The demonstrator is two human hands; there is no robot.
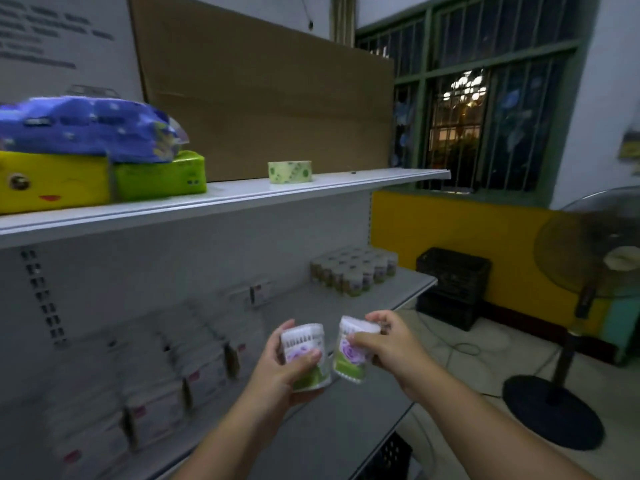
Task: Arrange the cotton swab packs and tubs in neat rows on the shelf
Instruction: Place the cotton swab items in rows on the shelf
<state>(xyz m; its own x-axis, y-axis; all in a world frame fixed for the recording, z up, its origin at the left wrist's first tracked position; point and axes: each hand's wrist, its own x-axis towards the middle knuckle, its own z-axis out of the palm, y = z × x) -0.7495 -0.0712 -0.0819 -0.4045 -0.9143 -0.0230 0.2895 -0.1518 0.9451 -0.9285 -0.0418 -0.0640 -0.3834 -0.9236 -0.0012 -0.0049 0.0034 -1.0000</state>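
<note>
My left hand (277,372) grips a clear cotton swab tub (304,351) with a purple and green label, held above the lower shelf (349,420). Just to its right, my right hand (388,344) grips a second tub (351,351) of the same kind, tilted. The two tubs nearly touch. At the far right end of the lower shelf stands a block of several tubs in rows (355,271). Flat white swab packs (166,379) lie in blurred rows on the shelf's left part.
The upper shelf (242,199) carries yellow and green tissue packs (104,181) under a blue pack, plus a small green roll (290,172). Brown cardboard leans behind. Black crates (450,285) and a standing fan (568,341) are on the floor at right.
</note>
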